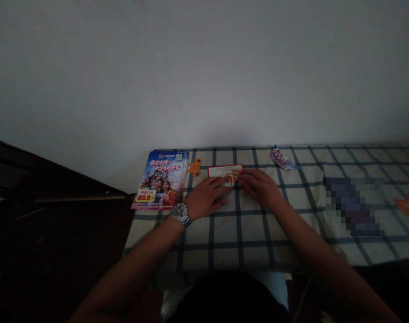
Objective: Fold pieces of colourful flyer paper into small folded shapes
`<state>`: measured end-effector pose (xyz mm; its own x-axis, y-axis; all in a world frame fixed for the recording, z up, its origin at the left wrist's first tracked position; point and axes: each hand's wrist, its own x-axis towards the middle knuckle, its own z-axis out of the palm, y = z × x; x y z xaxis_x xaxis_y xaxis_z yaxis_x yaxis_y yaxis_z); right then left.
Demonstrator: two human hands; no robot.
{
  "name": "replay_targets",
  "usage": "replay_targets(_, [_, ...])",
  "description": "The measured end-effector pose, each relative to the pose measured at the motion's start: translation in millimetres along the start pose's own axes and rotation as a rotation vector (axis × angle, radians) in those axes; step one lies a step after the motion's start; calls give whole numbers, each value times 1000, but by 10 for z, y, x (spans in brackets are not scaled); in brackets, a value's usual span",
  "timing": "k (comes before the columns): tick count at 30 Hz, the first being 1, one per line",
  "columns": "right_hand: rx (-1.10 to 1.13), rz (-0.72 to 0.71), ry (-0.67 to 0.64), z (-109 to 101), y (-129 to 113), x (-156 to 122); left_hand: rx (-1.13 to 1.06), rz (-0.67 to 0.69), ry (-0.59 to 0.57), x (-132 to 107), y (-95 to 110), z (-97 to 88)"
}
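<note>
A small red-edged paper card (222, 171) lies flat on the checked cloth near the wall. My left hand (206, 197), with a metal watch (180, 213) on its wrist, rests on the cloth with fingers stretched out, the tips pressing the card's lower edge. My right hand (261, 186) lies beside it, fingers extended and pressing the card's right end. Neither hand lifts the card. The middle of the card's near edge is hidden by my fingertips.
A colourful printed flyer (161, 180) lies at the cloth's left end. An orange printed shape (194, 167) sits between flyer and card. A folded patterned paper (281, 158) lies near the wall to the right. The checked tablecloth (244, 233) ends at a dark drop on the left.
</note>
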<state>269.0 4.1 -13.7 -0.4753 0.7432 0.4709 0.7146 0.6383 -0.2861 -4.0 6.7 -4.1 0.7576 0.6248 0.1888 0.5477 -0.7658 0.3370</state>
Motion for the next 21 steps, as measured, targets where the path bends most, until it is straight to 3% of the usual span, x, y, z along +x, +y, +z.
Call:
replay_targets(6, [62,-91,-102,86,-12,-19,-11,0,-1,0,-7,0])
replay_targets(21, [24,-138,-144,48,-74,-17,-109,52,54,27,-90,-16])
